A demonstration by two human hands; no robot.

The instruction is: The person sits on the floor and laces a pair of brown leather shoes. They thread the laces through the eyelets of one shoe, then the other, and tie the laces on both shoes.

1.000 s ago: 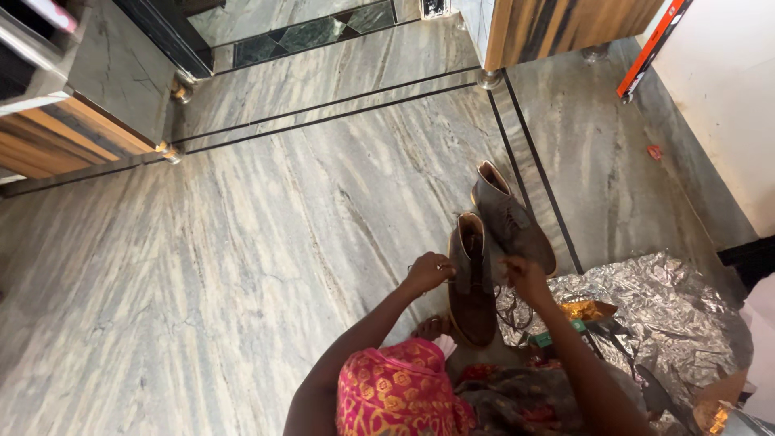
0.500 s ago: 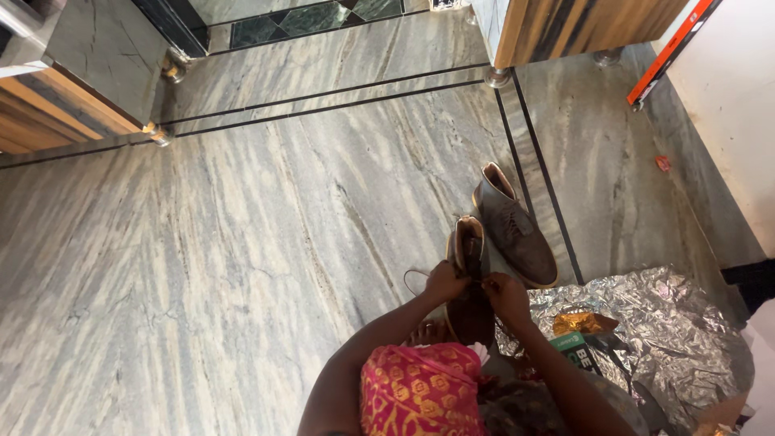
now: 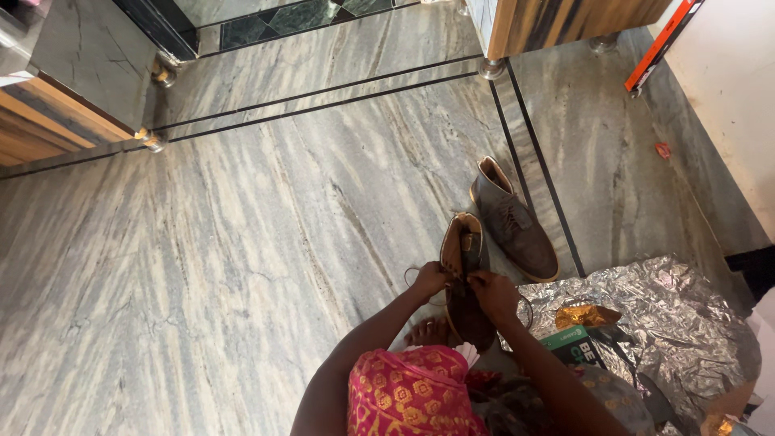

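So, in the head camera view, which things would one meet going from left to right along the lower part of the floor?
Left hand → brown boot being laced → right hand → gold wrapper → crumpled silver foil sheet. The second boot lies farther back, so I leave it out.

A grey, streaked stone floor (image 3: 242,242) spreads out in bright, even light — crossed by thin black inlay lines (image 3: 323,105), with a wooden cabinet (image 3: 48,121) on metal feet at its far left, another wooden unit (image 3: 565,20) beyond the lines, and a pale wall (image 3: 726,105) along its right edge.
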